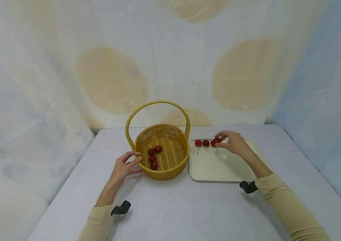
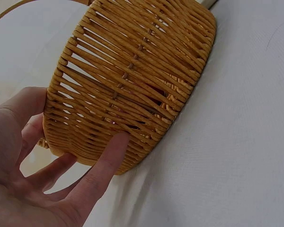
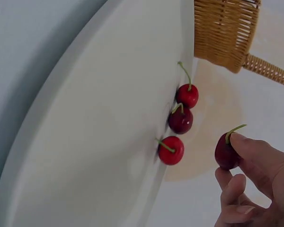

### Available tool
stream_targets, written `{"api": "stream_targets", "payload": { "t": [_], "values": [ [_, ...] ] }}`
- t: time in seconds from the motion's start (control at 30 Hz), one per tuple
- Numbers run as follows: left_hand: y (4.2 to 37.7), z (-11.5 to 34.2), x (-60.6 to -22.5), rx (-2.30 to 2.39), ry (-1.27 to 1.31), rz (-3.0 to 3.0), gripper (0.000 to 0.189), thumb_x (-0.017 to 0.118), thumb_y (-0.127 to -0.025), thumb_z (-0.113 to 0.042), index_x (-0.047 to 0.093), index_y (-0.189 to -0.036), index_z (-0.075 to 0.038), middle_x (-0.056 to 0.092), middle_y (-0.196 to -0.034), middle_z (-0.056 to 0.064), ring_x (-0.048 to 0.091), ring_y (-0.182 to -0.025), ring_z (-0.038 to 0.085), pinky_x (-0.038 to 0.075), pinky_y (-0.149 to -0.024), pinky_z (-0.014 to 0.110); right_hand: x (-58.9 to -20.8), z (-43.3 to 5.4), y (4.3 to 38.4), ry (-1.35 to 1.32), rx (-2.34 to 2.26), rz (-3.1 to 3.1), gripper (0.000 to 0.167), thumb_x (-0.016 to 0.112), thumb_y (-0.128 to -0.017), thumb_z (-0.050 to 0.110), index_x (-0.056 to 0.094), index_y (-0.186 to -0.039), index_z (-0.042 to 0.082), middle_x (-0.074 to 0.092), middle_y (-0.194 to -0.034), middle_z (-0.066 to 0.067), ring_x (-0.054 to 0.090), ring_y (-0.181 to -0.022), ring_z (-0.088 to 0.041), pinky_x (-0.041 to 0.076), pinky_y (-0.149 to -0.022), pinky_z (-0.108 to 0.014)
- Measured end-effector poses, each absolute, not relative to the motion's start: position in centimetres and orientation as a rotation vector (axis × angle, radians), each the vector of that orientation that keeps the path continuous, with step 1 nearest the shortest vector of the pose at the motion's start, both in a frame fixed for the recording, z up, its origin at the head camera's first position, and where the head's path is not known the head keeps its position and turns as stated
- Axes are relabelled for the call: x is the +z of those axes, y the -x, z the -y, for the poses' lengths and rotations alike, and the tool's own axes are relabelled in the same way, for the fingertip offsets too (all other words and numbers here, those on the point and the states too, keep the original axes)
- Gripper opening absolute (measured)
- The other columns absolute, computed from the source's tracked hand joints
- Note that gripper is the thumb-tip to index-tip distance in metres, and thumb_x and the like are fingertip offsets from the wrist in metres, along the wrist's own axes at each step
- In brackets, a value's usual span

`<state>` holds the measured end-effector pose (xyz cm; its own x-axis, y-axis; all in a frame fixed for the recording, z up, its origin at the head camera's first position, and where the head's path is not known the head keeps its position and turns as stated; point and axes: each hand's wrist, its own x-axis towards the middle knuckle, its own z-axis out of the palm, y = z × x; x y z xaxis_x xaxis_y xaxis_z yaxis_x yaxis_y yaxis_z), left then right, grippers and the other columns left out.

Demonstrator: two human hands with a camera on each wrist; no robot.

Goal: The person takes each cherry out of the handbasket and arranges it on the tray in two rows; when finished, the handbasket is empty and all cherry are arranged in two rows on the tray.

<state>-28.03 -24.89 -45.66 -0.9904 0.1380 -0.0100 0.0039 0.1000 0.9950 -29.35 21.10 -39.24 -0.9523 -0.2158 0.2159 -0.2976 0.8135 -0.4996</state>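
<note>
My left hand (image 1: pixel 125 167) holds the rim of a yellow-brown wicker basket (image 1: pixel 170 174) at its left side; in the left wrist view, one finger (image 2: pixel 102 172) lies along the woven outer wall (image 2: pixel 142 56). Several dark red cherries (image 1: pixel 153 165) lie inside, toward the basket's left. My right hand (image 1: pixel 233 143) pinches a dark cherry (image 3: pixel 226 153) with a green stem between thumb and fingers, above the far edge of a cream tray (image 1: pixel 218 167). Three more cherries sit along that edge: a bright red one (image 3: pixel 187 96), a darker one (image 3: pixel 181 120) and another bright red one (image 3: pixel 171 150).
The basket's tall arched handle (image 1: pixel 161 101) rises above its rim. Basket and tray stand side by side on a white-covered table (image 1: pixel 170 211). Behind the table hangs a pale curtain (image 1: pixel 176 60) with tan round patches. Black devices (image 1: pixel 121 208) are worn at both wrists.
</note>
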Motion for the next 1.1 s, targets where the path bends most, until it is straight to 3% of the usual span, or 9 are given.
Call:
{"api": "stream_targets", "payload": {
  "t": [0.17,0.43,0.73,1.1],
  "values": [
    [28.1,24.9,-45.7,2.028,-0.146,-2.268,0.052,0.072,-0.089,-0.034,0.055,-0.128,-0.004,0.043,-0.148,0.007,0.055,-0.127,0.037,0.061,-0.082,0.051,-39.5,-21.9,29.6,-0.388,0.801,2.854,0.036,0.074,-0.088,0.021,0.066,-0.119,0.005,0.071,-0.103,-0.02,0.063,-0.088,-0.035,0.045,-0.062,-0.03],
    [28.0,24.9,-45.7,2.039,-0.097,-2.246,0.052,0.075,-0.086,-0.036,0.057,-0.125,-0.007,0.043,-0.147,0.006,0.055,-0.127,0.037,0.06,-0.084,0.053,-40.3,-23.0,30.0,-0.319,0.827,2.884,0.035,0.073,-0.089,0.02,0.066,-0.119,0.004,0.072,-0.103,-0.019,0.059,-0.106,-0.046,0.047,-0.075,-0.047],
    [28.0,24.8,-45.5,2.027,-0.101,-2.257,0.053,0.074,-0.087,-0.037,0.057,-0.126,-0.007,0.043,-0.149,0.006,0.055,-0.127,0.036,0.059,-0.086,0.054,-41.2,-24.0,30.8,-0.269,0.852,2.917,0.035,0.073,-0.089,0.019,0.066,-0.118,0.002,0.072,-0.1,-0.019,0.061,-0.1,-0.042,0.045,-0.069,-0.036],
    [28.1,24.8,-45.6,2.034,-0.118,-2.25,0.052,0.073,-0.088,-0.035,0.056,-0.127,-0.006,0.04,-0.152,0.008,0.052,-0.13,0.037,0.06,-0.085,0.054,-42.1,-24.5,31.8,-0.215,0.924,2.957,0.037,0.073,-0.088,0.018,0.065,-0.12,0.001,0.07,-0.104,-0.023,0.066,-0.079,-0.028,0.048,-0.059,-0.026]
  ]
}}
